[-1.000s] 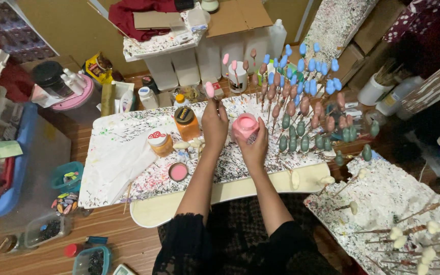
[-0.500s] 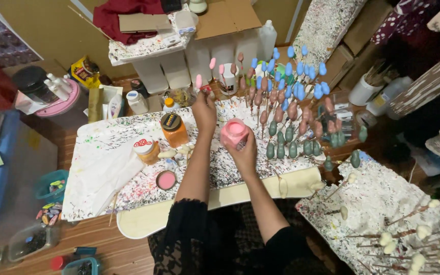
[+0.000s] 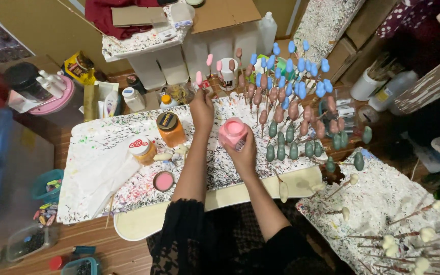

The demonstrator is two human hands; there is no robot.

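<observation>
The left hand (image 3: 202,109) reaches away from the body over the paint-speckled white surface (image 3: 128,147), its grip pinched shut on a thin wooden stick topped by a pink oval bead (image 3: 198,78), which stands upright at the far edge of that surface, just beside two more pink-topped sticks (image 3: 214,63). The right hand (image 3: 242,148) is clenched around a small open jar of pink paint (image 3: 232,132), holding it upright above the middle of the surface, close to the left wrist; its mouth faces up and shows pink paint inside. To the right of both hands rises a dense cluster of painted beads on sticks (image 3: 291,97): blue ones at the back, brownish-pink ones in the middle and grey-green ones in front, too many and too overlapped to count surely. Left of the left forearm stand two amber plastic jars, one with a black lid (image 3: 170,128) and one with a white lid (image 3: 142,149), and nearer the body lies one round lid holding pink paint (image 3: 163,181). A few unpainted cream beads (image 3: 171,153) lie between the jars. On a second speckled board (image 3: 383,198) at lower right lie more cream-tipped sticks, well apart from the hands.
</observation>
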